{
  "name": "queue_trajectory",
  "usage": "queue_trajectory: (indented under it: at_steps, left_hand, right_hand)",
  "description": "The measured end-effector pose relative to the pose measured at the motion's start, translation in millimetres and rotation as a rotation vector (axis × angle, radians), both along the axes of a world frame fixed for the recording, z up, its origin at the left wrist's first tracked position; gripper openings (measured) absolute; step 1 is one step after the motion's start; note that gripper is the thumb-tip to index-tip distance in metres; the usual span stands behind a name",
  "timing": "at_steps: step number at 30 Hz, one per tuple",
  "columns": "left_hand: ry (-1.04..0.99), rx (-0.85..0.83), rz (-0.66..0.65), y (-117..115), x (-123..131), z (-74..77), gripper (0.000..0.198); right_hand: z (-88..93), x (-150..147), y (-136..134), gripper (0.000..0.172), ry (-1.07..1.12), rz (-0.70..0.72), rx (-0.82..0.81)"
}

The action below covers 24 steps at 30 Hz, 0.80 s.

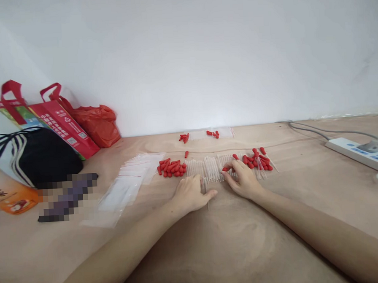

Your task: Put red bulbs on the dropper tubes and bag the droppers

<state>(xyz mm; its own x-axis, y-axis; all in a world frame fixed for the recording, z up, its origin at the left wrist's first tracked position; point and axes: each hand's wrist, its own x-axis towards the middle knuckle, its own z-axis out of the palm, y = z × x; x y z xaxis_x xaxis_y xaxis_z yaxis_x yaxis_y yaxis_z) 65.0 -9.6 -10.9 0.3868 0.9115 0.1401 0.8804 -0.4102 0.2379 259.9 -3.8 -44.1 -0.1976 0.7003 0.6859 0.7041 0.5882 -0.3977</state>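
Observation:
My left hand (189, 194) is at the near edge of a row of thin clear glass dropper tubes (212, 170). Its fingers are curled and its thumb points right, closed on one upright glass tube (207, 206) that shows above and below the thumb. My right hand (244, 180) reaches over the right part of the row, thumb and forefinger pinched around a red rubber bulb (225, 169). One pile of red rubber bulbs (173, 168) lies left of the tubes. Another pile of bulbs (264, 160) lies right of them, with a few loose tubes among it.
Clear zip bags (124, 183) are fanned out at left. Near the wall lie filled bags (198, 135) with red bulbs. A black drawstring bag (50, 159), red carrier bags (66, 127) and a blurred dark object (68, 197) stand far left. A power strip (360, 151) with cables lies right.

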Motion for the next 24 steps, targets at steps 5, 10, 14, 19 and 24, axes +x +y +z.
queue_trajectory:
  at_steps: [5, 10, 14, 19, 24]
  left_hand:
    - [0.032, -0.044, -0.016, -8, -1, 1.3, 0.012]
    - [0.062, 0.008, -0.069, -10, -10, 3.1, 0.011]
    - [-0.081, 0.158, -0.225, 2, -20, 1.2, 0.009]
    - [-0.224, 0.422, -0.458, 21, -27, -11.0, 0.014]
    - [-0.235, 0.494, -0.471, 23, -26, -18.1, 0.017]
  right_hand:
    - [3.9, 2, -5, 0.009, 0.152, 0.078, -0.07]
    - [1.0, 0, -5, 0.003, 0.263, 0.172, -0.101]
    - [-5.1, -3, -4, 0.013, 0.346, 0.152, -0.179]
    - [0.5, -3, -9, 0.017, 0.148, 0.133, -0.14]
    - [7.8, -5, -12, 0.015, -0.051, 0.147, -0.121]
